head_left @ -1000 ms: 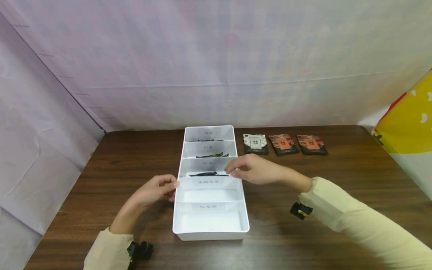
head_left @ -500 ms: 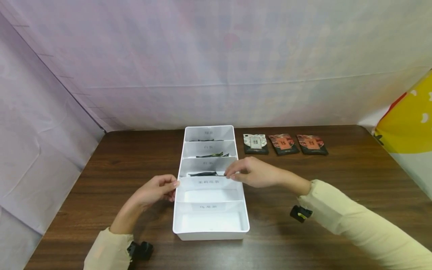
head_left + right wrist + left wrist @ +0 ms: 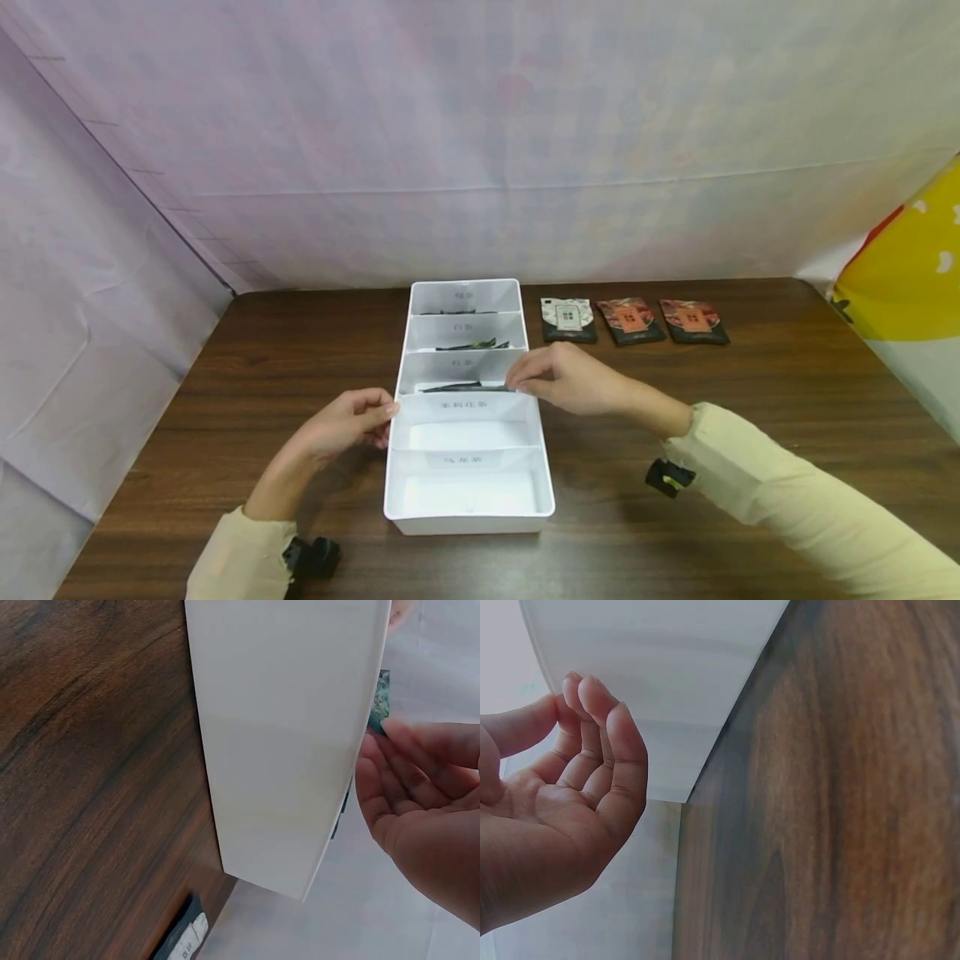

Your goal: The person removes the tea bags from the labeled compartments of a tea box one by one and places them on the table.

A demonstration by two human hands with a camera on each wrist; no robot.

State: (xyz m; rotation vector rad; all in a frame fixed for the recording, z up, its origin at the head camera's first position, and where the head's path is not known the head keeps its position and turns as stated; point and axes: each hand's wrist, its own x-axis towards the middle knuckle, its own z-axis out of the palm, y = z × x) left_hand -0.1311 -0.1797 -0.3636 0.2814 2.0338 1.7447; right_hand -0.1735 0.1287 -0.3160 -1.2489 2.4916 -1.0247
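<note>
A long white divided box [image 3: 471,493] runs away from me on the table, with printed labels on its compartment walls. At its left side, my left hand [image 3: 351,423] pinches the rim between thumb and fingers; the left wrist view shows the thumb meeting the fingertips by the box wall. Over the right rim, my right hand [image 3: 573,381] reaches into the third compartment from the back. Its thumb and fingers pinch the corner of a green patterned tea sachet [image 3: 381,701]. Dark sachets [image 3: 461,387] show edge-on in that compartment, mostly hidden by the divider.
Green-and-black sachets [image 3: 472,344] stand in the second compartment, and more dark edges show in the rearmost one. Right of the box lie a white-and-black sachet [image 3: 568,320] and two red-and-black ones, a nearer red sachet [image 3: 630,321] and a farther red sachet [image 3: 693,322].
My right hand dipped slightly, then shifted a little to the right at the third compartment, and the sachet edges there moved slightly. My left hand and the box stayed put.
</note>
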